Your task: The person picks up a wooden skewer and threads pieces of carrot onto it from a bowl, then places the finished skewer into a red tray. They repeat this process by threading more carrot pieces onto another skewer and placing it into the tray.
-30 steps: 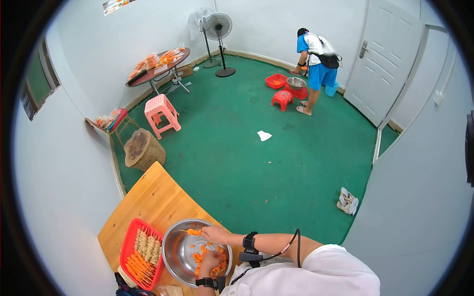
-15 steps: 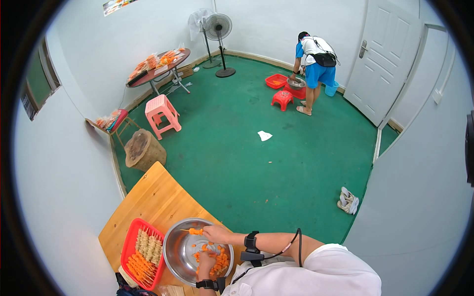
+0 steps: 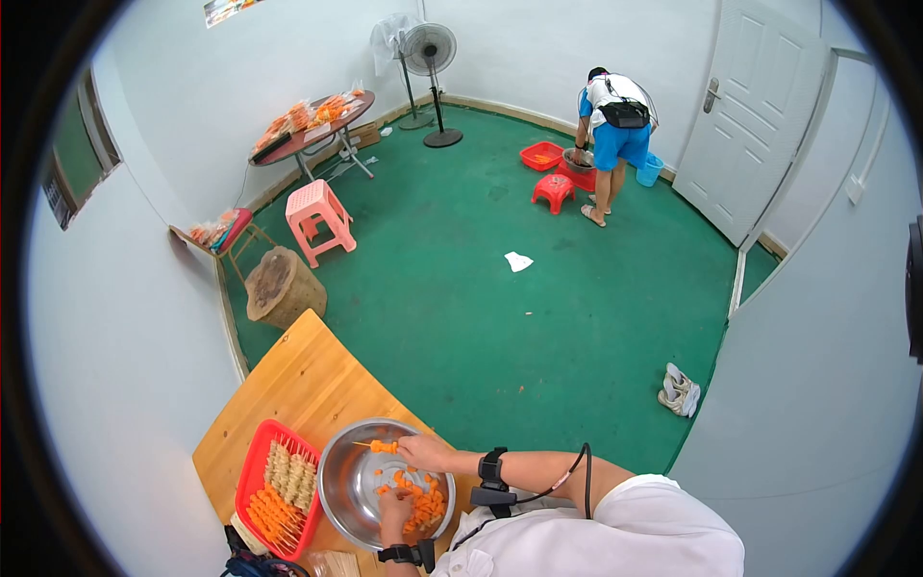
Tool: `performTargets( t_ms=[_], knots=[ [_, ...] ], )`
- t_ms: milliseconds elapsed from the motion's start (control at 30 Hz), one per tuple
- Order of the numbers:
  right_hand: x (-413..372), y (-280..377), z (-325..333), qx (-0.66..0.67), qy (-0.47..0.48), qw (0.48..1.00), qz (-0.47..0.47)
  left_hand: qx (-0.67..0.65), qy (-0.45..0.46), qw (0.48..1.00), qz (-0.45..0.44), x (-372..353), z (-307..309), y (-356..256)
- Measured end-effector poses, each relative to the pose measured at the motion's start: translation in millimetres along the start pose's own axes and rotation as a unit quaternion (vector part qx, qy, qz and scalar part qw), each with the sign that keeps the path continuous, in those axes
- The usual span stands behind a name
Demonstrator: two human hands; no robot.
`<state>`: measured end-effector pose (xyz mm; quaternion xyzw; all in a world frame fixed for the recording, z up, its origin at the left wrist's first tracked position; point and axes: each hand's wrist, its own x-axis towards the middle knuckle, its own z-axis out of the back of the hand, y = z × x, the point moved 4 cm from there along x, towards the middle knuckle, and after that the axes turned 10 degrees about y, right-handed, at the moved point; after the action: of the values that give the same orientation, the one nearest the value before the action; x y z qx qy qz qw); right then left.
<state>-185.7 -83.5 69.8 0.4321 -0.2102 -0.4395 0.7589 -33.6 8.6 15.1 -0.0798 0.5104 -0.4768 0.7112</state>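
Several orange pieces (image 3: pixel 386 447) already sit on the skewer (image 3: pixel 361 443) that the right hand (image 3: pixel 423 453) grips, level above the bowl (image 3: pixel 344 514), so it looks part-loaded. The left hand (image 3: pixel 393 506) is narrow, its fingertips at the loose cubes (image 3: pixel 428 506) in the bowl; whether it pinches one, I cannot tell at this size. The bowl stands by the right edge of the table (image 3: pixel 322 370), its left rim just beside the red tray (image 3: pixel 252 471), where pale and orange skewers lie in rows. That side looks tight; the roomier stretch is bare steel inside the bowl's left wall, and wood running to the table's far corner. Another person (image 3: pixel 620 115) bends well apart.
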Motion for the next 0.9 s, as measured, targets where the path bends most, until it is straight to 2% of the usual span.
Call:
performTargets(
  t_ms=[67, 167, 367, 467, 567, 767, 900],
  knots=[
    [0, -1, -1, -0.007, -0.002, 1.000, 0.000, 0.075, -0.052, 0.992, -0.088, 27, 2, 42],
    [-2, 3, 1, -0.013, 0.010, 1.000, -0.010, -0.156, -0.052, 0.985, -0.045, 1, 12, 24],
    [-5, 8, 5, -0.011, 0.021, 0.999, -0.028, -0.301, -0.078, 0.950, -0.008, -18, 21, 36],
    [-5, 10, 6, -0.010, 0.024, 0.999, -0.025, -0.337, -0.076, 0.938, -0.006, -15, 21, 53],
    [-2, 3, 1, -0.026, 0.004, 1.000, -0.007, -0.411, -0.119, 0.904, -0.009, -9, 20, 71],
    [-7, 8, 3, -0.028, 0.005, 1.000, 0.009, -0.447, -0.119, 0.887, -0.010, -30, 28, 42],
    [-6, 8, 3, -0.032, 0.015, 0.999, 0.002, -0.467, -0.118, 0.876, -0.025, -21, 28, 59]
  ],
)
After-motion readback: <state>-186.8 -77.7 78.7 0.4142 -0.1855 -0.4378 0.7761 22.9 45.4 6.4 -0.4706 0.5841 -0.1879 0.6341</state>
